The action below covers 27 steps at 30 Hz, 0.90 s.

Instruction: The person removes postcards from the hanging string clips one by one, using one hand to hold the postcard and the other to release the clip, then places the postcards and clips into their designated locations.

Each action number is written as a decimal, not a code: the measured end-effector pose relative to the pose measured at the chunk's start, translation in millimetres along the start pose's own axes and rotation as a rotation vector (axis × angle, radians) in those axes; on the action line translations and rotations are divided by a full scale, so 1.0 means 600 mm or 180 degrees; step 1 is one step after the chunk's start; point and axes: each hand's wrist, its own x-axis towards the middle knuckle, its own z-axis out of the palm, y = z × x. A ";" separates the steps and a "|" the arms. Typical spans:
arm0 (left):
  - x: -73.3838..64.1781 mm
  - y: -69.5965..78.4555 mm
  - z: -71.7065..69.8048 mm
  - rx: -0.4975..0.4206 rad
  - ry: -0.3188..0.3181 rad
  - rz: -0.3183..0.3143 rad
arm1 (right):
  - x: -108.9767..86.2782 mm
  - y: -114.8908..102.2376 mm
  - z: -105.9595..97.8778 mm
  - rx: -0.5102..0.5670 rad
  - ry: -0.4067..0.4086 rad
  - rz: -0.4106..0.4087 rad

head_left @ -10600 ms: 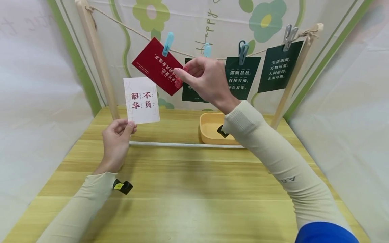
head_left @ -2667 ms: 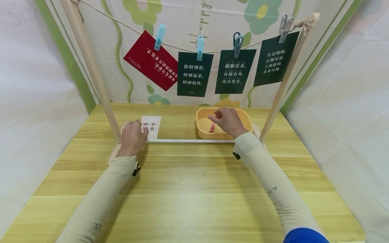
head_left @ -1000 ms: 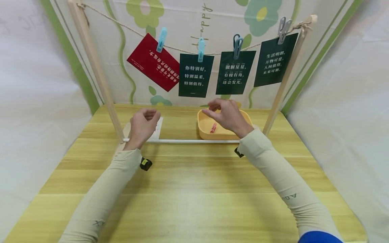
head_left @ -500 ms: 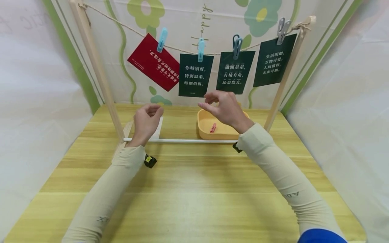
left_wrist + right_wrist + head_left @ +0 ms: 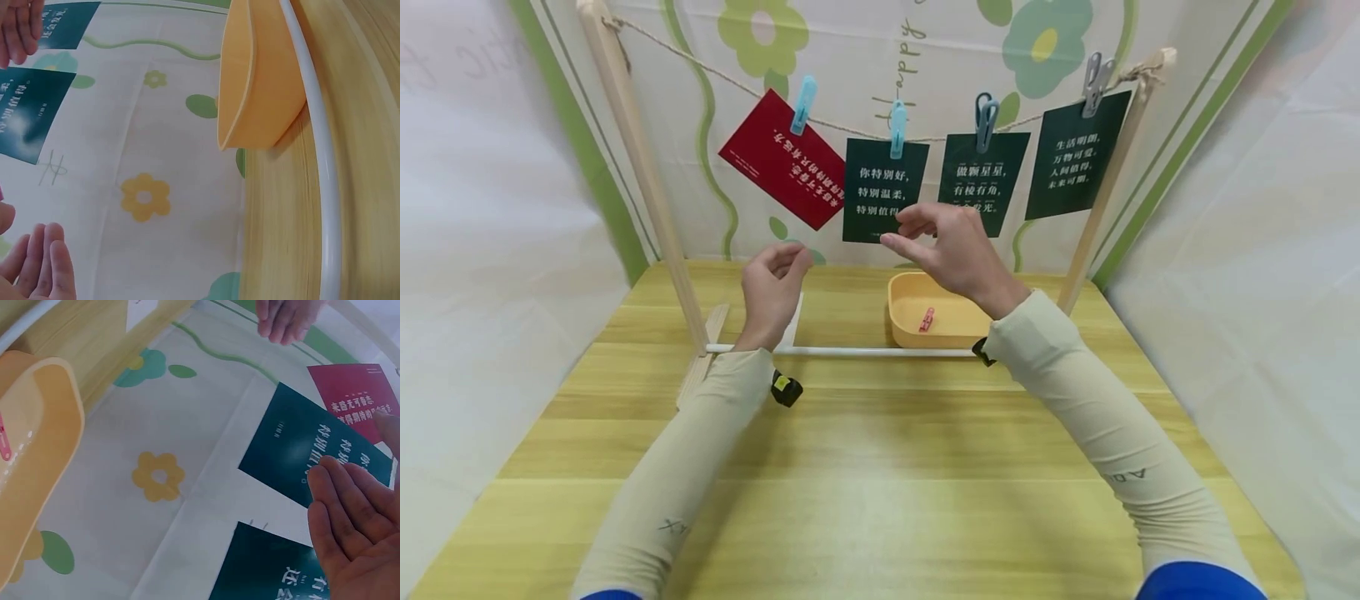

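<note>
My left hand (image 5: 772, 292) is raised above the left of the table, fingers loosely bent, holding nothing. Behind its wrist a white card (image 5: 792, 323) lies on the table, mostly hidden. With thumb and fingers apart and nothing between them, my right hand (image 5: 958, 254) hovers in front of two dark green cards. On the twine hang a tilted red card (image 5: 786, 158) under a light blue clothespin (image 5: 803, 105), a green card (image 5: 880, 187) under another, a green card (image 5: 983, 171) under a grey-blue clothespin (image 5: 986, 122), and a green card (image 5: 1078, 154) under a grey clothespin (image 5: 1097, 85).
A yellow tray (image 5: 904, 340) stands on the table below my right hand, with a pink clothespin (image 5: 927, 319) inside. Wooden posts (image 5: 640, 167) hold the twine at both ends, and a white rod (image 5: 850, 352) runs low between them. A floral cloth hangs behind.
Earlier my left hand held the white card and my right the pink clothespin; now these lie on the table and in the tray. Both bare hands have since risen.
</note>
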 end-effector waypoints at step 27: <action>0.021 0.022 0.028 -0.0724 -0.0078 0.0109 | 0.045 -0.049 -0.024 -0.0095 -0.0024 0.0064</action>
